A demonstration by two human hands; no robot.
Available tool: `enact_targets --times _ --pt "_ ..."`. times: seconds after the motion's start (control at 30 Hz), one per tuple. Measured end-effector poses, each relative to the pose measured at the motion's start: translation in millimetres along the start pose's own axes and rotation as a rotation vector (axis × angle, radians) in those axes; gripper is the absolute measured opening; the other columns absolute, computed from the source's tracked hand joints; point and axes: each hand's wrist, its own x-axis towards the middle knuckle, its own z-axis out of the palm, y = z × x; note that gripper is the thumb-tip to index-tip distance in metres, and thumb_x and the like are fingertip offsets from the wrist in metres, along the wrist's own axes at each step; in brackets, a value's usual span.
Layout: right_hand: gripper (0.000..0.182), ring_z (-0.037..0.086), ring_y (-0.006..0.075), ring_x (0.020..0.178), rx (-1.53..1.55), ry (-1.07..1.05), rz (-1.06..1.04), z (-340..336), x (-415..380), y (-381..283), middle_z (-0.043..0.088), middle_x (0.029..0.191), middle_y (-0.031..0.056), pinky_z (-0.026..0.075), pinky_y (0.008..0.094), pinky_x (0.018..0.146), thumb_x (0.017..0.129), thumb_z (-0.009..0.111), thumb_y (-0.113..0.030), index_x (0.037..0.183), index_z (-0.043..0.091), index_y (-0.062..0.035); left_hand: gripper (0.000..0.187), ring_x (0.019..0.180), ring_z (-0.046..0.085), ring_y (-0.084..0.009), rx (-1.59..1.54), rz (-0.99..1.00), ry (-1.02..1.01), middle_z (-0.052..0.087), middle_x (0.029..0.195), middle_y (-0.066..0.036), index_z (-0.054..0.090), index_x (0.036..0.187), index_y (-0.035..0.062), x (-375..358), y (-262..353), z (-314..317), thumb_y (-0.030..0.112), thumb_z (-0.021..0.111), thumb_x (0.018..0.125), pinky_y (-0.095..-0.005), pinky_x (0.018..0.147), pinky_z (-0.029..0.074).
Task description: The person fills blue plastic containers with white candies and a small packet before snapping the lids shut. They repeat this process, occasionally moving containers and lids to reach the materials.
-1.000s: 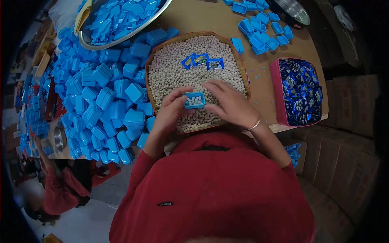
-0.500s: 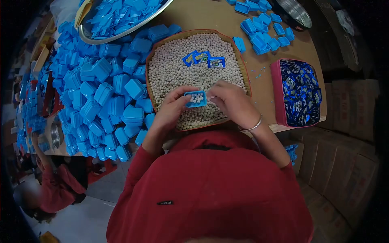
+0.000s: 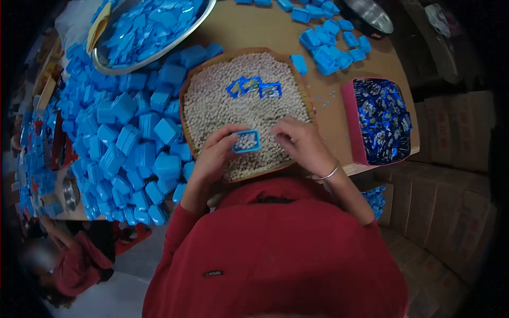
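Note:
My left hand (image 3: 214, 153) is closed around one side of a small blue plastic box (image 3: 258, 142), open at the top and partly filled with pale round pellets (image 3: 245, 141). Just to the right of it, my right hand (image 3: 302, 142) hovers with thumb and fingers curled together; whatever they may pinch is hidden. Both hands are over a wide, rimmed tray (image 3: 185, 124) full of the same pellets (image 3: 222, 74). On the pellets, beyond my hands, lie several blue printed packets (image 3: 270, 90).
Left of the tray is a large heap of closed blue boxes (image 3: 127, 139). A metal basin (image 3: 208, 13) holds flat blue pieces. Open blue boxes (image 3: 324, 58) lie at the back, a pink-sided container (image 3: 356, 127) of packets at right. Another person (image 3: 79, 259) sits at far left.
The view has shifted, so the scene sits lower and further left. My right hand has drawn slightly away from the box, leaving a gap. My left hand still holds the box.

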Motion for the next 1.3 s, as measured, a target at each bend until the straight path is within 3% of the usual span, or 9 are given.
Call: enact_targets --times 0.2,0.4,0.5,0.6,0.67,0.8,1.03,1.2,1.3 --pt "0.009 0.059 0.0308 0.083 -0.172 -0.157 -0.032 4 -11 19 0.058 0.083 0.0119 0.047 0.0388 0.071 0.077 0.062 -0.002 0.085 0.057 -0.0037 0.012 0.075 0.058 -0.0091 0.106 0.078 0.133 0.061 0.085 -0.001 0.058 0.095 0.0049 2 -5 1 0.002 0.06 0.084 -0.0238 0.067 0.049" --pt "0.007 0.061 0.0284 0.084 -0.102 0.205 -0.028 -42 25 37 0.061 0.088 0.0114 0.048 0.0341 0.073 0.081 0.061 -0.004 0.087 0.06 -0.0012 0.016 0.08 0.058 -0.0092 0.138 0.068 0.113 0.061 0.089 -0.002 0.057 0.097 0.0046 0 -5 1 -0.001 0.057 0.082 -0.0243 0.072 0.048" --pt "0.013 0.057 0.033 0.092 -0.23 0.297 -0.036 -68 64 66 0.059 0.096 0.0133 0.046 0.04 0.077 0.078 0.064 -0.008 0.089 0.059 -0.0032 0.018 0.079 0.059 -0.0098 0.102 0.065 0.123 0.061 0.089 -0.002 0.058 0.099 0.0043 0 -4 3 0.001 0.06 0.082 -0.0246 0.07 0.049" --pt "0.03 0.049 0.0382 0.109 -0.53 0.408 -0.098 -83 112 118 0.05 0.122 0.019 0.043 0.043 0.091 0.078 0.067 -0.013 0.106 0.058 -0.0054 0.018 0.075 0.059 -0.0106 0.161 0.119 0.076 0.061 0.086 -0.002 0.057 0.099 0.0054 1 -6 0 0.002 0.06 0.082 -0.026 0.067 0.051" --pt "0.037 0.048 0.0378 0.112 -0.616 0.428 -0.051 -93 140 154 0.049 0.125 0.0203 0.043 0.0433 0.093 0.078 0.067 -0.015 0.112 0.055 -0.0053 0.017 0.075 0.059 -0.01 0.119 0.078 0.074 0.061 0.086 -0.001 0.058 0.098 0.0057 -1 -3 3 0.003 0.061 0.082 -0.0255 0.066 0.05" --pt "0.039 0.052 0.0372 0.104 -0.721 0.231 0.275 -110 157 179 0.053 0.111 0.0194 0.047 0.0476 0.08 0.073 0.063 -0.005 0.111 0.054 -0.0052 0.014 0.077 0.058 -0.0095 0.082 0.02 0.112 0.06 0.085 -0.001 0.057 0.1 0.0048 -4 4 7 0.005 0.059 0.086 -0.0246 0.068 0.049" --pt "0.016 0.058 0.0374 0.085 -0.852 0.359 0.196 -105 173 171 0.056 0.095 0.0184 0.048 0.0468 0.073 0.068 0.063 -0.009 0.084 0.063 -0.0038 0.013 0.078 0.06 -0.0107 0.126 0.007 0.054 0.061 0.091 -0.004 0.056 0.099 0.0037 -1 1 5 0.002 0.056 0.086 -0.029 0.067 0.053" --pt "0.013 0.063 0.0322 0.077 -0.52 0.409 0.176 -145 184 179 0.064 0.081 0.0154 0.049 0.0412 0.066 0.074 0.061 -0.014 0.081 0.064 -0.0037 0.012 0.078 0.06 -0.0135 0.071 -0.044 0.101 0.062 0.095 -0.007 0.055 0.098 0.0046 -3 6 5 0.003 0.055 0.086 -0.0298 0.065 0.053" --pt "0.015 0.065 0.0303 0.075 -0.588 0.588 0.302 -188 166 185 0.066 0.079 0.0147 0.05 0.038 0.065 0.076 0.061 -0.016 0.084 0.067 -0.0039 0.012 0.08 0.059 -0.0131 0.068 -0.018 0.106 0.061 0.093 -0.006 0.055 0.099 0.0046 -2 7 8 0.005 0.055 0.087 -0.0295 0.064 0.052"
